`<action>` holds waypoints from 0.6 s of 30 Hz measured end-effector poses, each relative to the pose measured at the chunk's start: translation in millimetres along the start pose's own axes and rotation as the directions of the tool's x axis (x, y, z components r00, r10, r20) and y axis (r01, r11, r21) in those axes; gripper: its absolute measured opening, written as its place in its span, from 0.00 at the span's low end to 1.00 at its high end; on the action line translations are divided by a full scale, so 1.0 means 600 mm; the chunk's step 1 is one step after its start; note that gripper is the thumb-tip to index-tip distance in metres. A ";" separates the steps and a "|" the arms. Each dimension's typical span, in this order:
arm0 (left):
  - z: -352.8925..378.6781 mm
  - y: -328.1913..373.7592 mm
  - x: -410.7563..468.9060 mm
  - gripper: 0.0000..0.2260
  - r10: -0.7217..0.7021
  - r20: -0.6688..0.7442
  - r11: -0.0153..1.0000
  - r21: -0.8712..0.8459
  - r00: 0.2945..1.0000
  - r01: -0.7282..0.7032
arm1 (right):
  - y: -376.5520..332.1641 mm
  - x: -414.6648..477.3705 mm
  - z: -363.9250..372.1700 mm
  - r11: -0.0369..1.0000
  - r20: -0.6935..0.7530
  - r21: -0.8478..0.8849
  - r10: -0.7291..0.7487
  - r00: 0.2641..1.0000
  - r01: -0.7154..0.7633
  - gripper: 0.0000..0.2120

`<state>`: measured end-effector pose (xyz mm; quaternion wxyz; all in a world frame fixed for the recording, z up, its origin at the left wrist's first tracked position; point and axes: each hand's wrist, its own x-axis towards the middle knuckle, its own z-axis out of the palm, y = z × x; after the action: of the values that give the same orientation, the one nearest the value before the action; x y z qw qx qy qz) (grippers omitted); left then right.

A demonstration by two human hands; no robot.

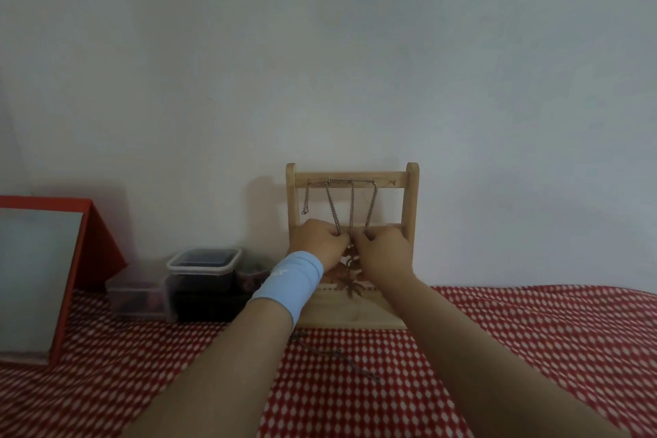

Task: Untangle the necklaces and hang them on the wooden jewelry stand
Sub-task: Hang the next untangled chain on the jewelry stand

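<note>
- Far L: red-framed board (pixel 53 260) leaning, then stacked clear plastic tubs (pixel 202 265) by the wall. Neither is part of the job.
- Left hand (pixel 318 242), blue wristband (pixel 293 281) on the wrist: fingers (pixel 330 233) curled tight, pinching a strand at about lower-rail level.
- Necklaces (pixel 334 210): metal chains draped over the top rail of the wooden jewelry stand (pixel 412 195). Several strands hang btwn the posts, and one short end w/ a clasp dangles free at L. Lower down they run into a brownish cluster (pixel 350 260) btwn the two hands; pendants or a knot, can't tell.
- Loose chain (pixel 341 359): lies on the red-checked tabletop (pixel 533 348) in front of the stand base, not yet hung.
- Right hand (pixel 384 249): fingers also curled, pinching a neighbouring strand just beside the left hand.
- Handling, my guess: chains are light, limp and slippery, and the fine links snag easily. Hard tugs prob tighten the tangle or tip the stand. Best hold is a fingertip pinch close to the tangle, one strand per hand, easing them apart.
</note>
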<state>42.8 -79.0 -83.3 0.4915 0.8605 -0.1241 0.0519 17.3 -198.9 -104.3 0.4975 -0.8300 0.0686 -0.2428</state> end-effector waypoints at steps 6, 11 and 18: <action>0.002 -0.009 0.007 0.14 -0.026 -0.021 0.996 -0.084 0.999 0.024 | 0.007 -0.002 0.001 0.975 0.086 0.199 0.086 0.993 -0.101 0.15; 0.005 -0.005 0.005 0.16 0.012 -0.081 1.000 -0.007 0.997 -0.013 | 0.002 0.001 0.009 0.994 0.024 0.071 0.077 0.997 -0.079 0.17; -0.009 -0.005 -0.009 0.13 0.015 -0.030 1.000 -0.014 0.999 -0.015 | 0.010 0.009 -0.001 0.994 0.012 -0.111 -0.012 1.000 0.013 0.20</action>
<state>38.5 -72.3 -84.0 0.4989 0.8552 -0.1236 0.0674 22.4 -204.1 -107.6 0.4493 -0.8582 0.0740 -0.2372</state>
